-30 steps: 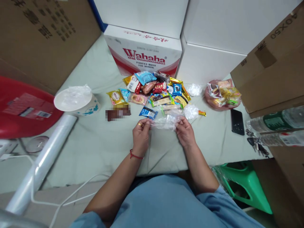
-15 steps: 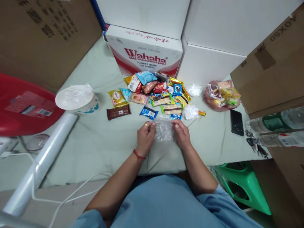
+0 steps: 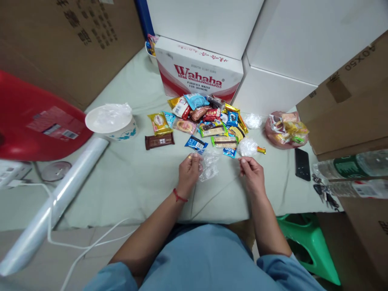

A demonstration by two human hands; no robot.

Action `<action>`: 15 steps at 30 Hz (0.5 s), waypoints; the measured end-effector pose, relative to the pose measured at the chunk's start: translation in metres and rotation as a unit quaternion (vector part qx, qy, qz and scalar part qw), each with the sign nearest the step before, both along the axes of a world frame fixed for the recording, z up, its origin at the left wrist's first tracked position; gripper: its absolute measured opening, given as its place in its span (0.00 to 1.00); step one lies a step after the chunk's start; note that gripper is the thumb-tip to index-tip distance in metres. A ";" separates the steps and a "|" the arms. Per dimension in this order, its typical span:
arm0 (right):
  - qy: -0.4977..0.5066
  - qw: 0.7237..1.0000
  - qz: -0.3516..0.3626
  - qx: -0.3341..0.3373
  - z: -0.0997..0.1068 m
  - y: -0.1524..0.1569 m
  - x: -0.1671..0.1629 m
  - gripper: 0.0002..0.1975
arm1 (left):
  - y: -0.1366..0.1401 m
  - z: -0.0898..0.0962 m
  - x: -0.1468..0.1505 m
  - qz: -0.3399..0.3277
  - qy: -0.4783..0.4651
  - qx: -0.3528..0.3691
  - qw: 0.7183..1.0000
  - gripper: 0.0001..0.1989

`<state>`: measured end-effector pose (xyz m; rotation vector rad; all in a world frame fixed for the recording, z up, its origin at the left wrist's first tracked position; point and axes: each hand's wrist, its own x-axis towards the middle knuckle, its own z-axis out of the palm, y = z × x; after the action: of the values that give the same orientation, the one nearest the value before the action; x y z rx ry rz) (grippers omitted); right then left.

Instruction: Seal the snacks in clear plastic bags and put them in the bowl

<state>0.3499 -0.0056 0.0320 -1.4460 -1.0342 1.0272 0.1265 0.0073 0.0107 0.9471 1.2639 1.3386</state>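
Observation:
My left hand (image 3: 190,167) pinches the edge of a crumpled clear plastic bag (image 3: 209,166), which hangs just over the cloth. To its right, my right hand (image 3: 251,171) is closed in a pinch, apart from the bag; anything between its fingertips is too small to make out. Beyond both hands lies a heap of wrapped snacks (image 3: 212,128). A blue packet (image 3: 196,144) is close to my left fingertips. Near my right fingers sit a white crumpled plastic ball (image 3: 247,147) and a small orange stick packet (image 3: 261,150). A brown chocolate-coloured bar (image 3: 159,141) lies farther left.
At the left stand a paper tub (image 3: 113,125) with film on top and a roll of film (image 3: 69,182). A Wahaha box (image 3: 200,76) backs the heap. On the right are a pink bowl of snacks (image 3: 271,135), a phone (image 3: 302,164), keys (image 3: 325,194) and bottles (image 3: 354,165).
My right hand has let go of the plastic bag and moved off to the right. The bag now hangs from my left hand alone. The camera view has shifted slightly.

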 end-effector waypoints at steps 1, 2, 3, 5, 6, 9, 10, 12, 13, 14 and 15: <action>-0.008 1.000 0.017 -0.001 0.001 0.002 -0.006 0.19 | -0.001 0.001 0.001 -0.008 -0.004 0.000 1.000 0.29; -0.021 0.999 0.034 0.001 0.001 0.004 -0.013 0.19 | -0.002 0.002 0.002 -0.014 -0.005 0.002 1.000 0.29; -0.039 0.998 0.046 0.010 0.001 0.007 -0.022 0.19 | -0.003 0.002 0.003 -0.018 -0.003 0.004 1.000 0.30; -0.087 0.994 0.054 0.044 -0.002 0.013 -0.039 0.16 | -0.004 0.003 0.004 -0.017 0.005 0.005 1.000 0.31; -0.107 0.991 0.051 0.062 -0.003 0.015 -0.045 0.14 | -0.004 0.002 0.003 -0.014 0.006 0.002 1.000 0.32; -0.090 0.993 0.057 0.053 -0.004 0.020 -0.049 0.13 | -0.002 0.000 0.001 -0.006 -0.004 -0.007 1.000 0.33; -0.065 0.995 0.070 0.027 -0.002 0.021 -0.045 0.14 | -0.001 -0.001 0.000 -0.008 -0.009 -0.010 1.000 0.33; -0.022 0.994 0.103 -0.037 0.003 0.022 -0.032 0.18 | 0.000 -0.001 -0.001 -0.022 -0.015 -0.016 1.000 0.34; -0.010 0.991 0.116 -0.064 0.007 0.022 -0.023 0.19 | 0.000 -0.001 -0.001 -0.032 -0.017 -0.020 0.999 0.34; -0.004 0.989 0.124 -0.083 0.010 0.021 -0.015 0.20 | 0.000 0.000 0.000 -0.042 -0.020 -0.023 0.999 0.35; -0.003 0.988 0.125 -0.096 0.013 0.021 -0.007 0.21 | 0.000 0.001 0.000 -0.050 -0.023 -0.025 0.998 0.36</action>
<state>0.3431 0.0151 0.0454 -1.4989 -1.1673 1.3339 0.1267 0.0071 0.0116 0.9264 1.1942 1.2389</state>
